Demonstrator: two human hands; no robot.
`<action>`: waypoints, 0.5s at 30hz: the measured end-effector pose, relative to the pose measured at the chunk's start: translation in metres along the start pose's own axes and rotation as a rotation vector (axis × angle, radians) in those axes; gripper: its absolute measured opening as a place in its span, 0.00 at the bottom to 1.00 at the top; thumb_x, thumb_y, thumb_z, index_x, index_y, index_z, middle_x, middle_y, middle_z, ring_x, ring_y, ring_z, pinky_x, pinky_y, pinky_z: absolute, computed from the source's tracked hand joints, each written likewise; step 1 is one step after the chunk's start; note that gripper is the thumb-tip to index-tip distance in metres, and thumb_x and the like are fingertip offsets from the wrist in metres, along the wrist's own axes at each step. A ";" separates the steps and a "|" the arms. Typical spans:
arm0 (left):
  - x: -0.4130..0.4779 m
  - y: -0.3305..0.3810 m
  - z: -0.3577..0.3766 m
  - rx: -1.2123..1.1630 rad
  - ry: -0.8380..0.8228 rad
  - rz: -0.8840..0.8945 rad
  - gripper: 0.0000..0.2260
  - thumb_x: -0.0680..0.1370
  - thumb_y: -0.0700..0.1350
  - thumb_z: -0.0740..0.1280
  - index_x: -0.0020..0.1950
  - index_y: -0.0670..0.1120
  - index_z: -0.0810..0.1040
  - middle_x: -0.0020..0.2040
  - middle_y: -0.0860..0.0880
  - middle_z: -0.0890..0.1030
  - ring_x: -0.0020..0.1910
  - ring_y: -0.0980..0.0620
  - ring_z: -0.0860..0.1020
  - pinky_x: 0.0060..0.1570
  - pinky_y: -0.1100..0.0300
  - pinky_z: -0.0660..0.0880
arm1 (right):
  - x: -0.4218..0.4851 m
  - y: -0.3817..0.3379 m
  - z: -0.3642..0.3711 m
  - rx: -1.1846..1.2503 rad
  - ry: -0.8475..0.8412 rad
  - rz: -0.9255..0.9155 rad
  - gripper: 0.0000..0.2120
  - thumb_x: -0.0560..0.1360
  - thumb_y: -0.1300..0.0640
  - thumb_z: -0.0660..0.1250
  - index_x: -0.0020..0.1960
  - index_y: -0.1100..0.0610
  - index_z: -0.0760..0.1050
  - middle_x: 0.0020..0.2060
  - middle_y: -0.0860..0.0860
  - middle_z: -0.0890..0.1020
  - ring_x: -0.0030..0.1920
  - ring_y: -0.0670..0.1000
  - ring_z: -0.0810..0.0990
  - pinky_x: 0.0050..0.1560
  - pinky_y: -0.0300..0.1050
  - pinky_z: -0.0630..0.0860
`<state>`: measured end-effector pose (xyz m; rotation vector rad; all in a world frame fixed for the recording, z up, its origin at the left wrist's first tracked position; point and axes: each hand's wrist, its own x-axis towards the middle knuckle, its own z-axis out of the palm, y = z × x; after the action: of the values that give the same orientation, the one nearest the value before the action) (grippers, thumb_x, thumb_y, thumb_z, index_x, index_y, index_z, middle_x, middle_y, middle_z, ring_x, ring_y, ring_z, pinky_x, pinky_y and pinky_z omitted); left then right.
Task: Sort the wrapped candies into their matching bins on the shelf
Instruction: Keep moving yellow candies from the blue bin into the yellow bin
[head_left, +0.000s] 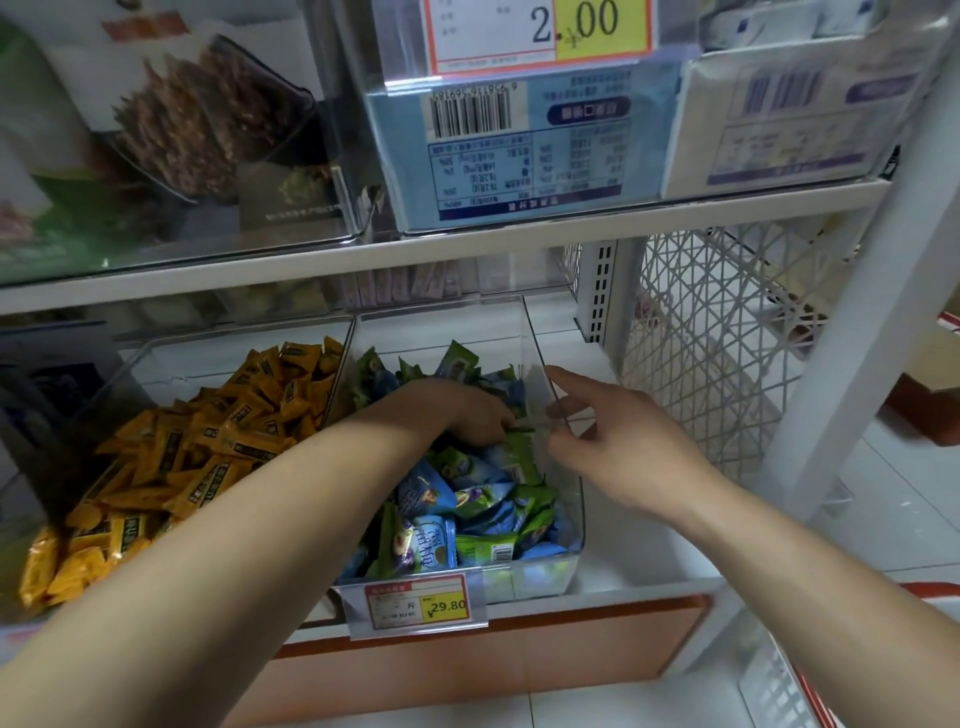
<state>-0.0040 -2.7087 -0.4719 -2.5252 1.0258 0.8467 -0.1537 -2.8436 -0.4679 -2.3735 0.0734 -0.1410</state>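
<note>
A clear bin (566, 519) on the lower shelf holds blue and green wrapped candies (467, 499). My left hand (467, 410) reaches into this bin, its fingers curled down among the wrappers around green candies. My right hand (618, 436) hovers at the bin's right wall, index finger pointing out, thumb and other fingers near the wall's edge, holding nothing. To the left, a second clear bin (135, 364) is full of orange wrapped candies (171, 462).
A yellow price tag reading 29.80 (418, 603) hangs on the bin's front. The upper shelf (467, 244) carries clear bins with boxed goods and a 2.00 price label (540, 31). A white lattice basket (717, 332) stands to the right, beside a shelf upright (852, 338).
</note>
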 end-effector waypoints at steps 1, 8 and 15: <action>-0.002 0.000 0.000 0.001 -0.008 -0.014 0.21 0.84 0.45 0.54 0.78 0.46 0.64 0.76 0.44 0.66 0.70 0.45 0.69 0.62 0.55 0.66 | 0.000 0.000 0.000 -0.004 0.001 -0.004 0.41 0.60 0.32 0.52 0.75 0.33 0.58 0.59 0.35 0.78 0.34 0.38 0.72 0.40 0.41 0.73; -0.028 -0.012 0.000 -0.020 0.020 0.027 0.19 0.84 0.53 0.55 0.72 0.47 0.71 0.71 0.47 0.73 0.64 0.47 0.73 0.58 0.57 0.67 | 0.001 0.002 0.001 -0.041 0.017 -0.008 0.39 0.62 0.32 0.51 0.74 0.32 0.56 0.59 0.34 0.77 0.36 0.40 0.74 0.40 0.41 0.74; -0.039 -0.028 0.010 -0.132 0.313 0.156 0.10 0.80 0.57 0.64 0.55 0.52 0.77 0.47 0.54 0.78 0.46 0.51 0.76 0.42 0.58 0.70 | 0.000 0.002 0.001 -0.064 0.023 -0.009 0.40 0.62 0.32 0.51 0.75 0.33 0.57 0.60 0.35 0.77 0.40 0.43 0.77 0.44 0.43 0.77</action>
<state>-0.0114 -2.6632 -0.4545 -2.7804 1.3167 0.5840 -0.1531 -2.8442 -0.4704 -2.4370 0.0799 -0.1728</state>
